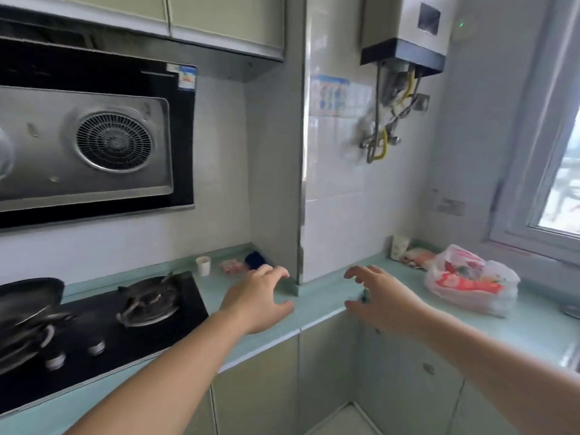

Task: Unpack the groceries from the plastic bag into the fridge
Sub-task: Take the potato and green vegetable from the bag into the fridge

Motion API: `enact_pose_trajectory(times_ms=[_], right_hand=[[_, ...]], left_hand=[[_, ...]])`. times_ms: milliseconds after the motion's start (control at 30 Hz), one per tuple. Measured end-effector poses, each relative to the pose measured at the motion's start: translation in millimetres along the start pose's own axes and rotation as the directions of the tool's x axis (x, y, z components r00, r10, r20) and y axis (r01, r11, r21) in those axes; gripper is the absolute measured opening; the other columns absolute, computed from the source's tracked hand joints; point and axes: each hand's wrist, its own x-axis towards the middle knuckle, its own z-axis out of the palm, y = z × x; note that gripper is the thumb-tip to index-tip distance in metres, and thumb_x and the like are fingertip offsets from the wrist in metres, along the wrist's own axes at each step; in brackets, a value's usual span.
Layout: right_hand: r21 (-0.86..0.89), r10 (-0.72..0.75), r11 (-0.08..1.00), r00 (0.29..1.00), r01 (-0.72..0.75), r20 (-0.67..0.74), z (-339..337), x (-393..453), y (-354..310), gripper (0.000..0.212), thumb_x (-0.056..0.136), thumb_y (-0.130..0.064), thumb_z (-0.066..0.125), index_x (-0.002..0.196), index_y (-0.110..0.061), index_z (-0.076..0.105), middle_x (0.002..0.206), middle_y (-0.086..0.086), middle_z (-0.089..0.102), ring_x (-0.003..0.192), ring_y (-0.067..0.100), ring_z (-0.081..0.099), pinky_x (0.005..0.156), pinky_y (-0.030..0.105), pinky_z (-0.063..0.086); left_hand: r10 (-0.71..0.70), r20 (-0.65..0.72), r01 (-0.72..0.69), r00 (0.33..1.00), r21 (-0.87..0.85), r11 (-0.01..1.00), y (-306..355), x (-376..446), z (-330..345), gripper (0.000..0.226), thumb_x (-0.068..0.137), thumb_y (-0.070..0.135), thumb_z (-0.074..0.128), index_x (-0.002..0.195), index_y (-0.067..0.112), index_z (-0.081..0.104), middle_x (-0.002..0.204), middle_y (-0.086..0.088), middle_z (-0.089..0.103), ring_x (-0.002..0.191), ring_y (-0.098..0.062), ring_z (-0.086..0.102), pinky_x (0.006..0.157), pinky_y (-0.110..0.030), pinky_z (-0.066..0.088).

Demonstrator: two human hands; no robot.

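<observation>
Head view puts both of my arms out over the pale green counter (326,293), above its front edge where it turns the inner corner. My left hand (257,301) hangs with fingers spread and lightly bent, thumb apart, gripping nothing. My right hand (381,301) matches it, fingers fanned and loosely curved, also empty; whether either palm touches the counter I cannot tell.

The plastic bag (470,282) sits on the right stretch of the counter below the window (552,171), well apart from my right hand. It is white with red printing, slumped and full, its contents too blurred to name. Just beyond it, toward the back wall, lie some blurred packets (416,255).

On the left stretch, a black gas hob (103,334) is set into the counter, with a dark pan (28,298) on its left burner. Near the back edge stand a small white cup (203,265), a red-and-white packet (232,265) and a dark blue object (255,259) in the corner. A range hood (91,142) hangs above the hob, and a water heater (408,29) is mounted on the tiled wall.
</observation>
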Motion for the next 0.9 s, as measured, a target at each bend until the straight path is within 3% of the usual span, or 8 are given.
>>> enact_pose_trajectory(times_ms=[267,600,900], right_hand=[[0.037,0.230,0.973,0.971,-0.228,-0.064,-7.9,14.4,126.8,0.050,0.084,-0.042,0.063,0.130,-0.032,0.045,0.126,-0.005,0.050,0.108,0.014,0.055,0.090,0.033,0.051],[0.151,0.390,0.914,0.918,-0.377,-0.066,-23.8,46.4,312.6,0.050,0.084,-0.040,0.064,0.129,-0.027,0.047,0.126,-0.003,0.050,0.107,0.010,0.050,0.094,0.028,0.046],[0.163,0.540,0.838,0.835,-0.521,-0.110,-54.2,65.7,428.9,0.045,0.087,-0.033,0.065,0.128,-0.023,0.049,0.116,-0.006,0.050,0.098,0.010,0.048,0.083,0.019,0.041]], left_hand=[[0.167,0.096,-0.162,0.981,-0.053,0.985,80.8,102.2,76.8,0.050,0.082,0.050,0.056,0.129,0.037,0.045,0.132,0.014,0.046,0.120,-0.012,0.047,0.091,-0.032,0.045],[0.280,0.219,-0.276,0.935,-0.048,0.960,206.8,237.8,193.0,0.050,0.081,0.051,0.055,0.128,0.039,0.044,0.136,0.015,0.045,0.124,-0.013,0.046,0.096,-0.036,0.044],[0.433,0.291,-0.408,0.853,-0.146,0.901,289.6,341.0,269.9,0.052,0.081,0.052,0.054,0.130,0.037,0.044,0.134,0.012,0.047,0.121,-0.013,0.047,0.094,-0.039,0.047]])
